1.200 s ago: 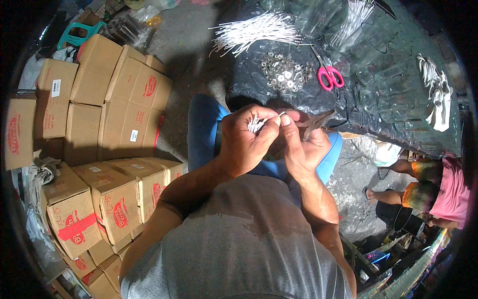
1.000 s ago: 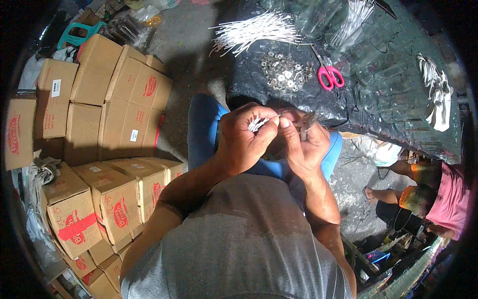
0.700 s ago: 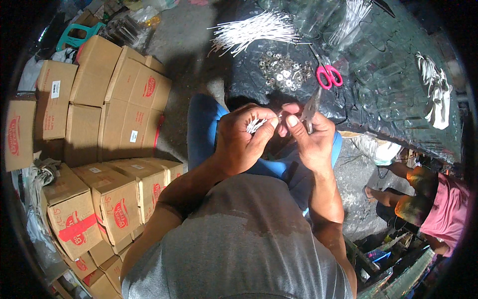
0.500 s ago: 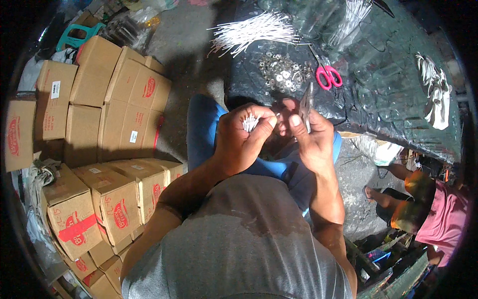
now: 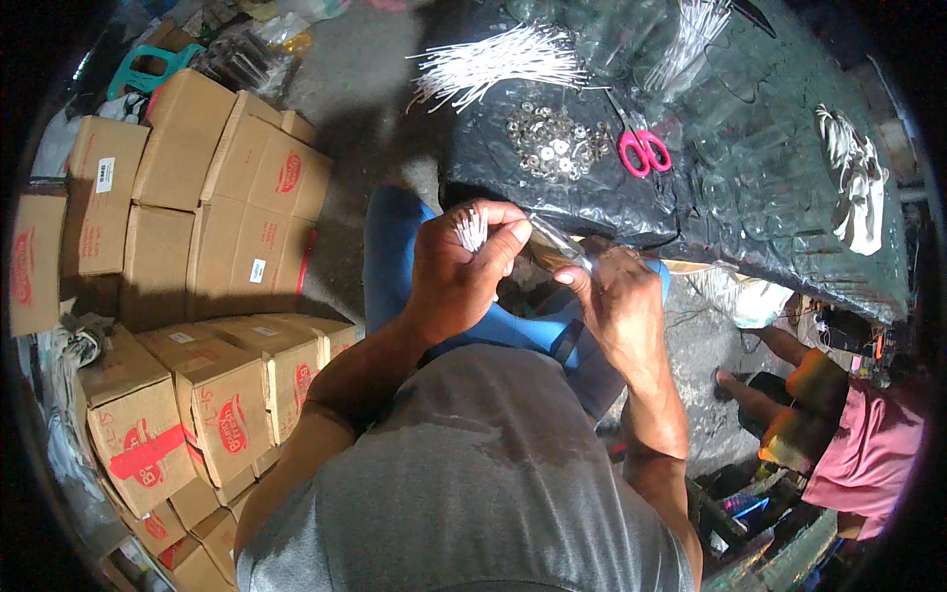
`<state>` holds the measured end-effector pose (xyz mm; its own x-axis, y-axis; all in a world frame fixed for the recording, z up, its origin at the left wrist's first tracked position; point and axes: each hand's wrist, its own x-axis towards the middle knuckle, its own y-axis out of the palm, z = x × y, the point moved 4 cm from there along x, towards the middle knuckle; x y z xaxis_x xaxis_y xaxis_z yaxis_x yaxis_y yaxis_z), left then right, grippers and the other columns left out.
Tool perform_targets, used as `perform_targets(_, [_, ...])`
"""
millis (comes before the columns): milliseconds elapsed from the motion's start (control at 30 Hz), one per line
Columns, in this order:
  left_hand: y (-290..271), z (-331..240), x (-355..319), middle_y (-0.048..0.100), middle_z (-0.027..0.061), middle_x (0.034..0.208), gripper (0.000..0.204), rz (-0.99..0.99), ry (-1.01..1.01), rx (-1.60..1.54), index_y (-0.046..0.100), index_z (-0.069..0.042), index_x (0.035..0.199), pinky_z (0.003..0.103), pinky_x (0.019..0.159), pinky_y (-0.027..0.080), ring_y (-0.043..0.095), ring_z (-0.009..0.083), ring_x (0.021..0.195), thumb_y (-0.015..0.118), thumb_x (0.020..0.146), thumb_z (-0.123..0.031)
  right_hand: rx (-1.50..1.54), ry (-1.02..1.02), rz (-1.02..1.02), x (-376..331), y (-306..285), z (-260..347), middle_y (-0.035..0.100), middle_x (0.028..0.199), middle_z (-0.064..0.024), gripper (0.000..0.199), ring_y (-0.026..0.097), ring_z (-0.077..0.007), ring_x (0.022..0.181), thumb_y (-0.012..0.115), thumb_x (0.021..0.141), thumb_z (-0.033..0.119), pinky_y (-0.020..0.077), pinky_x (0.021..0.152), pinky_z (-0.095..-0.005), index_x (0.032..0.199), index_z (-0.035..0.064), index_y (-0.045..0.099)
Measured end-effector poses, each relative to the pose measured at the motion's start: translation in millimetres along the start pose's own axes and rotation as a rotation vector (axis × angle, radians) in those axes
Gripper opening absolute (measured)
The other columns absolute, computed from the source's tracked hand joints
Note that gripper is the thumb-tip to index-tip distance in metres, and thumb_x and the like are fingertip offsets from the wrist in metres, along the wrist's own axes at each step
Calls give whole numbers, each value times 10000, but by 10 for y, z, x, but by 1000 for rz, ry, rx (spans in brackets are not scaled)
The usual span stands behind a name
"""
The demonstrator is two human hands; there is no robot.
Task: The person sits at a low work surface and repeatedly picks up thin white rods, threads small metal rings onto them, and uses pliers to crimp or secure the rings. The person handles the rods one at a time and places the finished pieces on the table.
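Head view: mid-frame, the left hand (image 5: 452,272) is clasped around bunched strings (image 5: 473,230), the right hand (image 5: 625,296) grips pliers (image 5: 562,246), and work looks partway, with loose cords (image 5: 505,64) and washers (image 5: 554,145) left on the bench (image 5: 646,212) at upper centre.

Bundle of thin white cords (image 5: 473,229), cut ends grouped tight, poking up out of the curled left hand (image 5: 449,271); lower lengths hidden by the fist. Metal pliers (image 5: 564,245), grayish, to the right of the cords, held in right hand (image 5: 628,296), slanted, nose toward far left, tip near left thumb; jaw opening unclear.
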<state>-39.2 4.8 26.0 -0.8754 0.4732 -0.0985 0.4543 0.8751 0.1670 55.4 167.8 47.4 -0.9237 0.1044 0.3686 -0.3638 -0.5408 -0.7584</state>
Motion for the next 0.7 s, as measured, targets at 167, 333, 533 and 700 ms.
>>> perform_targets(167, [-23, -24, -22, 642, -12, 714, 114, -15, 60, 42, 710, 6, 950, 230, 560, 443, 543, 36, 632, 684, 919, -100, -10, -1, 35, 9, -12, 13, 599, 737, -163, 370, 611, -374, 694, 753, 855, 304, 490, 605, -444, 750, -2, 573])
perform_targets(333, [-48, -43, -57, 680, 14, 767, 106, -20, 54, 153, 703, 23, 939, 242, 614, 477, 576, 47, 689, 687, 907, -76, -33, -40, 71, 22, -21, 22, 601, 727, -173, 384, 612, -385, 675, 734, 877, 330, 491, 597, -451, 791, -12, 582])
perform_targets(533, [-2, -2, -20, 636, 11, 736, 89, 22, 126, 130, 691, 1, 963, 245, 538, 435, 549, 63, 613, 690, 911, -71, 101, 234, 191, 5, -60, 64, 631, 749, -226, 442, 652, -424, 696, 794, 839, 341, 505, 587, -474, 910, -36, 576])
perform_targets(700, [-1, -18, -28, 636, 17, 737, 66, 21, 179, 211, 695, 2, 949, 241, 531, 438, 545, 61, 599, 677, 910, -49, 11, 4, 160, -16, 74, -43, 633, 792, -230, 417, 653, -425, 707, 773, 851, 326, 516, 614, -470, 957, -39, 599])
